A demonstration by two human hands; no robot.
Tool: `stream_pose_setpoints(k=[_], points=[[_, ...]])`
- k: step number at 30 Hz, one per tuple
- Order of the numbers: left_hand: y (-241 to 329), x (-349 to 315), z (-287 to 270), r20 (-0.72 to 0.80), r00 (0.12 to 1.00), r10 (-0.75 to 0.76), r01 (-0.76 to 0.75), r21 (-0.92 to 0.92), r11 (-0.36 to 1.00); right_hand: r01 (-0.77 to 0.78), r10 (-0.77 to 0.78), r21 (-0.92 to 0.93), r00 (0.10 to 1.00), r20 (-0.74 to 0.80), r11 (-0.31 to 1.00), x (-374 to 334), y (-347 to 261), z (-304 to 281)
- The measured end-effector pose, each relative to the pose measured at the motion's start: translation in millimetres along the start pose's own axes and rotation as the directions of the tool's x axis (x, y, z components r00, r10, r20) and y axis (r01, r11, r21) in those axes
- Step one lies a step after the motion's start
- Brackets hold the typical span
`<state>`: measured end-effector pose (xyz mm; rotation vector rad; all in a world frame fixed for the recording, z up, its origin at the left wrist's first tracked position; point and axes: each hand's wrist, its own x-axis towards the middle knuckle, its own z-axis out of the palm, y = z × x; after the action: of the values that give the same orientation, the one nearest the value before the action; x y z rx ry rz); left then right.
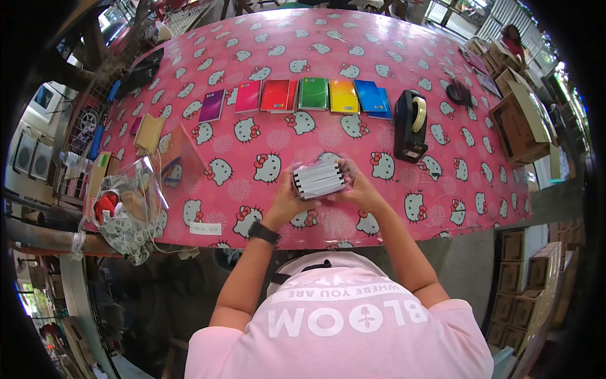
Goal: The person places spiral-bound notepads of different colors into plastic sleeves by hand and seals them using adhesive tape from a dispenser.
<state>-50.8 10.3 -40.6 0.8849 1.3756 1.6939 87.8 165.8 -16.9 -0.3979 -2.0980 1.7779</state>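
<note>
Close to the near edge of the table, I hold a stack of small notebooks (320, 181) between both hands. White page edges face up, with dark bits along the two ends, and a shiny clear film seems to cover it. My left hand (287, 194), below a black wristwatch, grips its left end. Fingers of my right hand (362, 188) close round the opposite end. Beyond them lies a row of notebooks: purple (212, 105), pink (248, 97), red (275, 95), green (314, 93), yellow (344, 96) and blue (368, 96). Some overlap others beneath.
A black tape dispenser (410, 129) stands right of the row. Cardboard boxes (521, 117) line the right edge. On the left are a clear plastic bag (146, 183), patterned cloth (123, 230) and a white label (206, 228). Another person (512, 41) is at the far right.
</note>
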Motion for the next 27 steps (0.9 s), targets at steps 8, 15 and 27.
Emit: stream_pose_setpoints(k=[8, 15, 27], points=[[3.5, 4.8, 2.8, 0.129, 0.989, 0.076, -0.114, 0.322, 0.940, -0.007, 0.001, -0.079, 0.997, -0.075, 0.997, -15.9, 4.6, -8.5], [31.3, -37.1, -9.5, 0.064, 0.938, 0.341, -0.298, 0.653, 0.696, 0.288, -0.277, -0.327, 0.957, 0.081, 0.900, -37.9, -35.9, -36.0], [55.4, -26.4, -11.2, 0.353, 0.905, 0.239, -0.426, 0.755, 0.499, 0.443, -0.147, -0.561, 0.857, 0.494, 0.699, -7.0, -52.2, -30.8]])
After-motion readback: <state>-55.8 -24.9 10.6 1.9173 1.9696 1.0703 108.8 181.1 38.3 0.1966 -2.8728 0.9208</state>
